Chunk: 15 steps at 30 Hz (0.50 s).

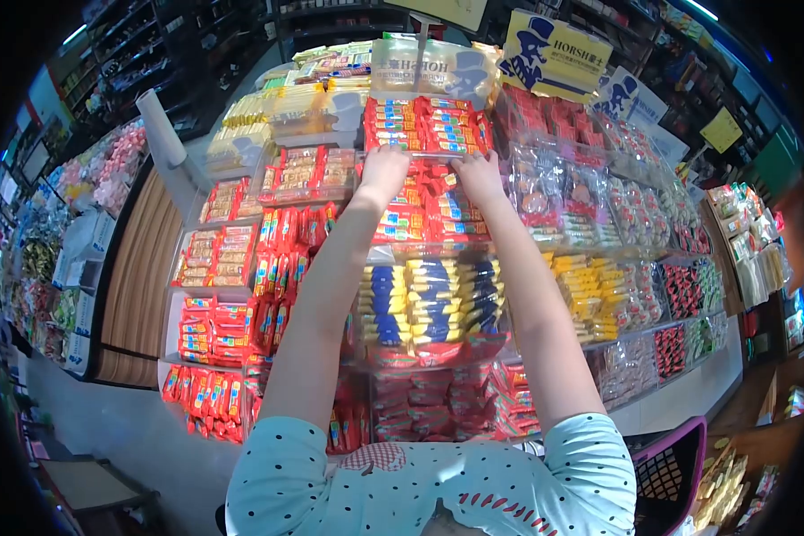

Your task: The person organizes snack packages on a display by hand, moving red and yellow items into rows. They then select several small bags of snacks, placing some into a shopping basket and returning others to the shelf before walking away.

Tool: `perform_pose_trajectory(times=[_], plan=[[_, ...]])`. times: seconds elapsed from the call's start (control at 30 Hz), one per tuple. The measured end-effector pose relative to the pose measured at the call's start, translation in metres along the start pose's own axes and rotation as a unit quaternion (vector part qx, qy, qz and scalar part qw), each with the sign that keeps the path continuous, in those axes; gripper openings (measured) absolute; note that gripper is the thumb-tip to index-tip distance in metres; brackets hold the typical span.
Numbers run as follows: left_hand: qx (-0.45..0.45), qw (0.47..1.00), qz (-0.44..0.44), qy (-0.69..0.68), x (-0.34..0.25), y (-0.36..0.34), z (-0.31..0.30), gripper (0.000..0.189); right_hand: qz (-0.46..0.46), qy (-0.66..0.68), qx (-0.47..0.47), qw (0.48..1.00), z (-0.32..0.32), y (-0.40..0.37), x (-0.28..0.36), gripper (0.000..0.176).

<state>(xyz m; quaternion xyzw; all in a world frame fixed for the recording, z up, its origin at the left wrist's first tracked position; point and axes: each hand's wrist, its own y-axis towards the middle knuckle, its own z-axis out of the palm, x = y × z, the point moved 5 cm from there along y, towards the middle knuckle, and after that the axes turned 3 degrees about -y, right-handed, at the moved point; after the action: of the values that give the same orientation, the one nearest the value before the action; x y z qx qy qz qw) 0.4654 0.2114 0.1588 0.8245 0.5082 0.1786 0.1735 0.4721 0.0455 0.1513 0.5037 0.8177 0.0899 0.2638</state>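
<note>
Both my arms reach forward over a tiered candy display. My left hand (386,170) has its fingers curled over the top edge of a clear plastic divider (431,155). Further right on that same edge is my right hand (480,175), its fingers bent over it. Beyond the divider lie red-wrapped snack bars (447,128) in rows. More red packets (405,223) fill the compartment just below my hands. Closer to me, a clear bin holds yellow and blue wrapped packets (435,304). The fingertips behind the edge are partly hidden.
Clear bins of wrapped sweets surround my arms, including yellow packets (585,295) at right and red packets (207,397) at left. A yellow sign (558,54) stands at the back right. A purple basket (674,473) sits near my right side.
</note>
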Motion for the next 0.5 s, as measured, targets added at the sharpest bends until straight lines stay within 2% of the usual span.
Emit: perform_pose_trajectory(times=[0.03, 0.13, 0.17, 0.2, 0.27, 0.3, 0.33, 0.4, 0.43, 0.47, 0.5], plan=[[0.011, 1.0, -0.01, 0.008, 0.002, 0.002, 0.007, 0.016, 0.004, -0.004, 0.034, 0.999, 0.009, 0.006, -0.002, 0.033], [-0.011, 1.0, -0.016, 0.017, 0.007, 0.006, 0.019, 0.018, 0.031, -0.019, 0.046, 0.998, 0.017, 0.015, 0.001, 0.028], [0.023, 0.999, -0.024, 0.015, 0.009, 0.006, 0.027, 0.025, 0.048, 0.043, 0.071, 0.995, 0.02, 0.017, 0.002, 0.032], [0.026, 0.999, -0.023, 0.015, 0.01, 0.005, 0.031, 0.025, 0.05, 0.045, 0.073, 0.995, 0.022, 0.018, 0.002, 0.032], [-0.006, 1.0, -0.024, 0.006, 0.011, -0.004, 0.034, 0.033, 0.048, 0.121, 0.052, 0.99, 0.024, 0.015, 0.003, 0.039], [0.04, 0.997, -0.043, -0.046, 0.016, -0.004, 0.039, 0.04, 0.047, 0.17, 0.076, 0.981, 0.026, 0.012, 0.003, 0.053], [0.043, 0.997, -0.041, -0.048, 0.016, -0.008, 0.039, 0.04, 0.049, 0.171, 0.08, 0.981, 0.026, 0.007, 0.005, 0.053], [0.047, 0.993, -0.054, -0.09, 0.018, -0.011, 0.037, 0.049, 0.067, 0.192, 0.108, 0.973, 0.025, -0.001, 0.008, 0.064], [0.106, 0.986, -0.073, -0.109, 0.021, -0.011, 0.041, 0.065, 0.061, 0.177, 0.184, 0.965, 0.027, -0.003, 0.009, 0.072], [0.103, 0.986, -0.07, -0.108, 0.02, -0.01, 0.038, 0.065, 0.064, 0.176, 0.181, 0.965, 0.028, -0.005, 0.011, 0.072], [0.113, 0.982, -0.083, -0.128, 0.017, -0.013, 0.034, 0.065, 0.056, 0.147, 0.133, 0.979, 0.032, -0.01, 0.016, 0.067]])
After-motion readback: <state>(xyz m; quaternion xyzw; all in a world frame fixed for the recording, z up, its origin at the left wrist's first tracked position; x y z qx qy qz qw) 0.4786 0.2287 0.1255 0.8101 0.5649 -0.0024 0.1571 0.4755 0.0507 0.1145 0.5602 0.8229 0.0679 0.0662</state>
